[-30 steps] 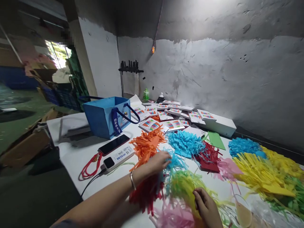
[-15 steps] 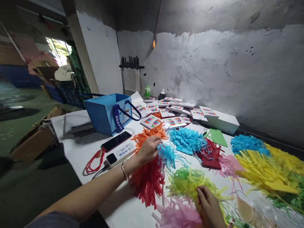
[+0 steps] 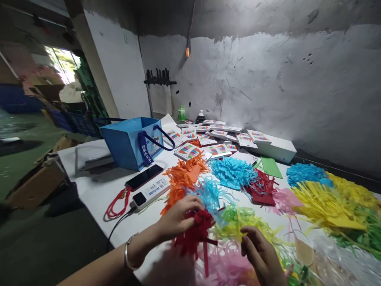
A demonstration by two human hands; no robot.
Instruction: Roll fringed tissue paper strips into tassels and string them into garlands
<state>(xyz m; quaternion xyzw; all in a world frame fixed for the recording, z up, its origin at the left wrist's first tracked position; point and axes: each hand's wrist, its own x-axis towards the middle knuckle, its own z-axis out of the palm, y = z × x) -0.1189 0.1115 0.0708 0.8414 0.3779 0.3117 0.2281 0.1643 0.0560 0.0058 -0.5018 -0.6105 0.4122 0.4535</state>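
"By the near edge of the table [image 3: 91, 182], what's in the grip?"

"Left hand [image 3: 178, 216] clasps a red paper fringe [image 3: 198, 233]; right hand [image 3: 260, 252] curls narrowly, contents unclear."

"Much done?"

"Midway, I'd judge: orange fringe [image 3: 181, 180] and blue fringe [image 3: 230, 172] lie loose, printed boxes [image 3: 188, 151] heaped toward the back edge."

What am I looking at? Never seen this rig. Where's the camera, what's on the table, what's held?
No machine here: these are a person's bare left hand and right hand. The camera is worn on that person's head, looking forward and down. On the white table lie bundles of fringe, including orange fringe and yellow fringe, plus printed flat packs, a blue bag and a phone. The left hand holds red fringe. The right is curled near yellow-green fringe; I can't tell whether it holds anything.
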